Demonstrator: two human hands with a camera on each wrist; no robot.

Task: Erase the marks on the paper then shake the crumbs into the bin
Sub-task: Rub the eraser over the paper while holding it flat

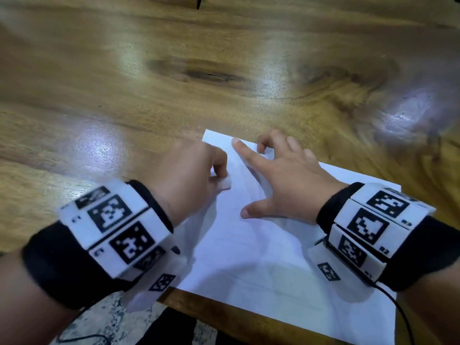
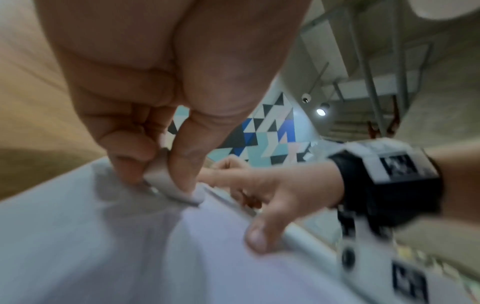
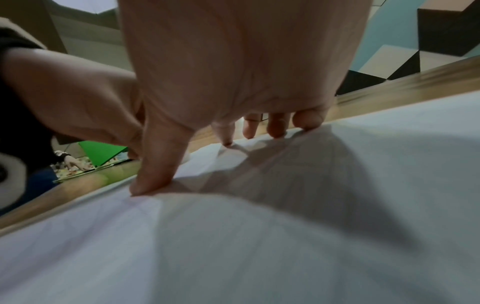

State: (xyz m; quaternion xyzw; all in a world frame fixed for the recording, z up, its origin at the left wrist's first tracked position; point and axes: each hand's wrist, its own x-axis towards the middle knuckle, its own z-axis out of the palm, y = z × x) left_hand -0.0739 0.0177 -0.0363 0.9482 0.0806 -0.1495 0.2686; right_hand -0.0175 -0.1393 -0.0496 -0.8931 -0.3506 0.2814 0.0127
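A white sheet of paper [image 1: 261, 265] lies on the wooden table near its front edge. My left hand [image 1: 189, 175] pinches a small white eraser [image 1: 225, 183] between thumb and fingers and holds it down on the sheet's left part; the left wrist view shows the eraser [image 2: 166, 185] touching the paper [image 2: 103, 246]. My right hand [image 1: 281, 170] lies spread on the sheet, fingertips pressing near its far edge and thumb further in. In the right wrist view the fingers [image 3: 249, 129] and thumb press the paper [image 3: 259, 236] flat. No marks show through the blur.
The wooden table [image 1: 174, 83] stretches wide beyond the sheet. Its front edge [image 1: 224, 312] runs just below the paper, with speckled floor beneath. A thin black cable [image 1: 403, 317] hangs from my right wrist band. No bin is in view.
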